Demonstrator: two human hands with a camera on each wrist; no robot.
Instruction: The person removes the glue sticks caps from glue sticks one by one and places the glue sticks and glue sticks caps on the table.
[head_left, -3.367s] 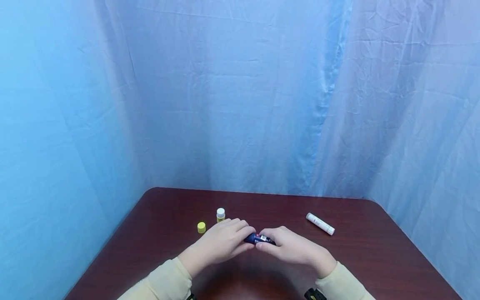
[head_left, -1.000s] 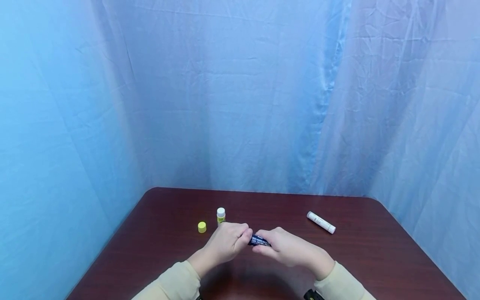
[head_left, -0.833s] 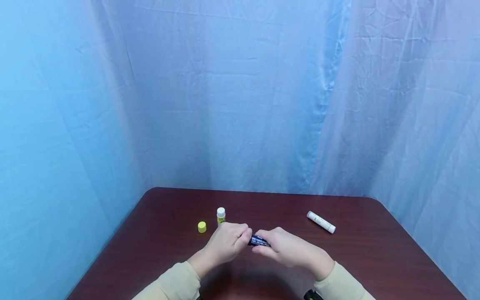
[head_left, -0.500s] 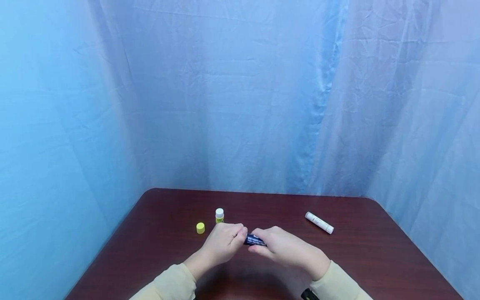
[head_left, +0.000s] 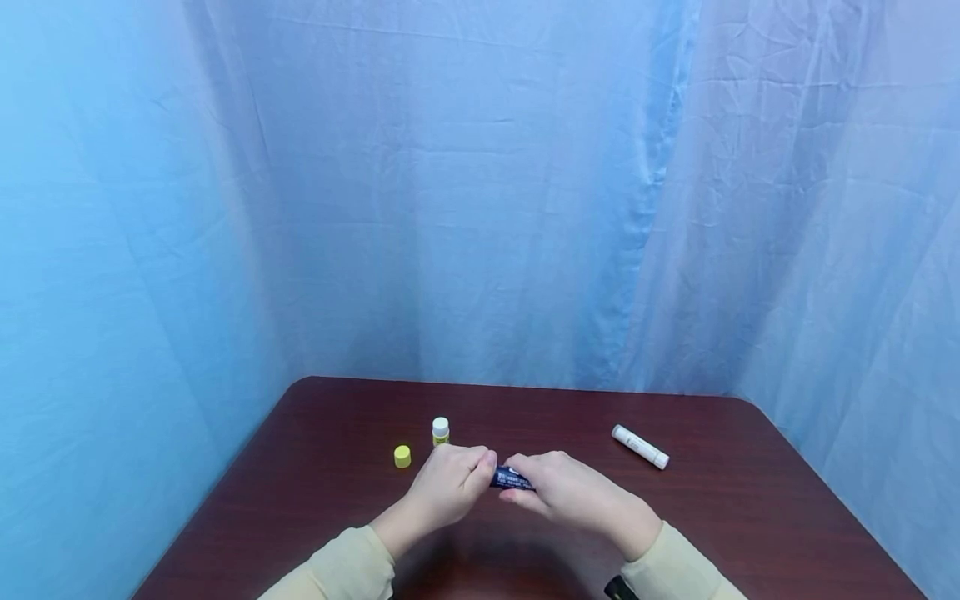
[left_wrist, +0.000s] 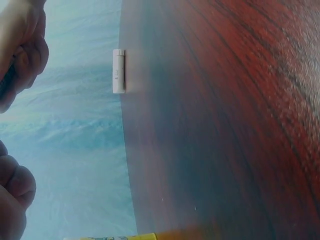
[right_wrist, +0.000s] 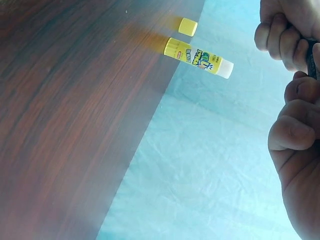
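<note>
Both hands hold a dark blue glue stick [head_left: 512, 478] with white print, level above the table's near middle. My left hand [head_left: 446, 485] is curled in a fist round its left end, which it hides. My right hand [head_left: 573, 498] grips the right part between thumb and fingers, covering that end. In the right wrist view, a sliver of the dark tube shows between the hands. Just beyond my left hand stands an upright yellow glue stick [right_wrist: 192, 53] with its white top bare. Its yellow cap [head_left: 402, 457] stands to the left of it.
A white glue stick [head_left: 640, 447] lies on its side at the right, slanted, beyond my right hand. The dark red-brown table [head_left: 720, 508] has rounded far corners. Blue curtains [head_left: 480, 208] hang behind it and at both sides.
Since the earliest frame, my left hand has curled tighter over the dark blue glue stick's left end, and the tube shows a different printed side. Over the last half second the hands barely move.
</note>
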